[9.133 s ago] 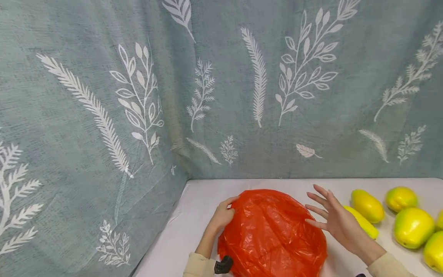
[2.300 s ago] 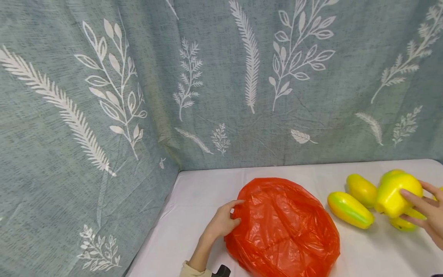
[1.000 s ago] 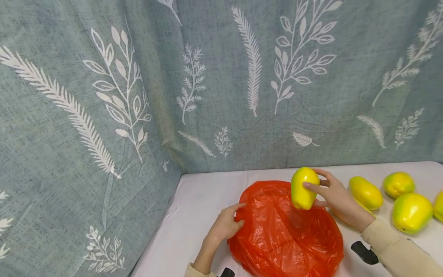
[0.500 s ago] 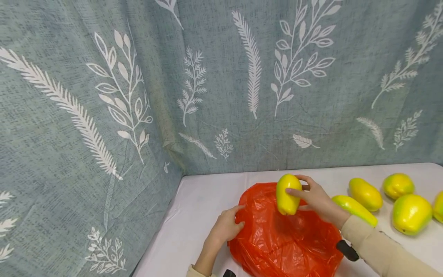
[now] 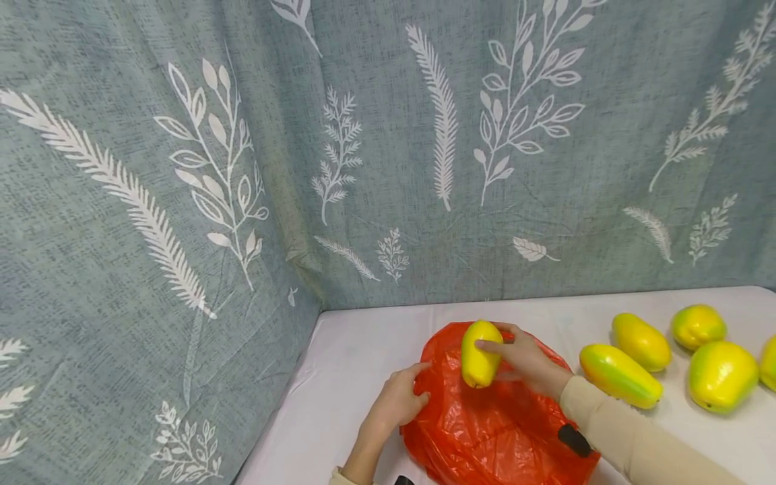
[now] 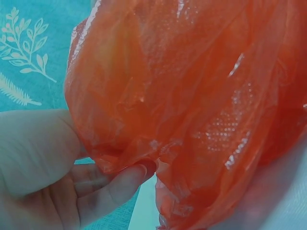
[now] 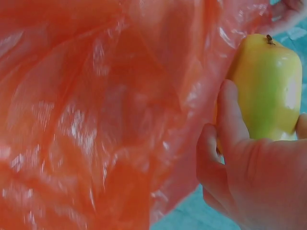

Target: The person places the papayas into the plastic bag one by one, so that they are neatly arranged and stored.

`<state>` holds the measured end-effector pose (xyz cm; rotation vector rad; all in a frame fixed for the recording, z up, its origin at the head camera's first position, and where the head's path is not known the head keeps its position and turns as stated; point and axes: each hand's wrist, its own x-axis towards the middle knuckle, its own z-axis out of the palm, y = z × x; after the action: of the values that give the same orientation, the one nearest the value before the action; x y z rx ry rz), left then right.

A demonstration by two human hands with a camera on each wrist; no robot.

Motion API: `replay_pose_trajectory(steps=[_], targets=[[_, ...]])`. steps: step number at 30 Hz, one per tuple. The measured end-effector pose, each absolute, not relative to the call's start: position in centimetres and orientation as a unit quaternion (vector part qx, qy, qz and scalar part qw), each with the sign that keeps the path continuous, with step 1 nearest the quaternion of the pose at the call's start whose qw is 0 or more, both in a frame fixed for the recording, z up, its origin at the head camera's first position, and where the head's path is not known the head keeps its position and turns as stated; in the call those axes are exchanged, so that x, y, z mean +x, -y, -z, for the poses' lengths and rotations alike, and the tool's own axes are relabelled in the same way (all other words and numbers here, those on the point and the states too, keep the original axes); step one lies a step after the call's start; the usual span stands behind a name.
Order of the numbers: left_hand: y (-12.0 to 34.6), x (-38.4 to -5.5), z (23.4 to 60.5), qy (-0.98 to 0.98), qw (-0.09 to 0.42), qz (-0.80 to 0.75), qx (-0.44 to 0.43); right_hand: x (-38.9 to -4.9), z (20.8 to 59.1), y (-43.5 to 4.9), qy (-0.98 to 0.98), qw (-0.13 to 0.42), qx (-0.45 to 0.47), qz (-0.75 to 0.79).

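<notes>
A red plastic bag (image 5: 491, 431) lies spread on the white tabletop, its mouth facing up. My left hand (image 5: 397, 399) grips the bag's left rim; in the left wrist view the thin plastic (image 6: 192, 96) sits between thumb and fingers. My right hand (image 5: 529, 360) holds a yellow-green fruit (image 5: 481, 353) that looks like a mango, above the far part of the bag. In the right wrist view the fruit (image 7: 268, 86) shows a small dark stem, with my fingers around its lower part. Whether it touches the plastic I cannot tell.
Several more yellow-green fruits lie to the right: a long one (image 5: 621, 376), an oval one (image 5: 640, 341), a rounder one (image 5: 698, 327), a large one (image 5: 723, 376) and one cut by the frame edge (image 5: 770, 364). A green leaf-patterned cloth (image 5: 424, 168) hangs behind the table.
My right hand picked the fruit up at the right and has carried it left, over the bag, now lower and nearer my left hand. My left hand stays at the bag's rim.
</notes>
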<state>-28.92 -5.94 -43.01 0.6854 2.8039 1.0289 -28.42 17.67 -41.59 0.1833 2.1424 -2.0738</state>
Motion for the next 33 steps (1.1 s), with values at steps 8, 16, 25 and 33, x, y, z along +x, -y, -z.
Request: replay_pose_trajectory(steps=[8,16,25,33], targets=[[5.8,-28.9,43.0,-0.915,0.041,-0.331,0.226,-29.0,43.2,-15.9,-0.723,0.074,0.083,0.682],[5.8,-28.8,43.0,-0.918,0.046,-0.322,0.226,-29.3,43.8,-14.3,-0.736,0.069,0.087,0.668],[5.8,-28.8,42.8,-0.92,0.049,-0.318,0.225,-29.8,44.1,-13.6,-0.726,0.061,0.094,0.679],[5.9,-28.8,42.9,-0.926,0.045,-0.304,0.219,-30.2,44.9,-13.3,-0.702,0.046,0.118,0.701]])
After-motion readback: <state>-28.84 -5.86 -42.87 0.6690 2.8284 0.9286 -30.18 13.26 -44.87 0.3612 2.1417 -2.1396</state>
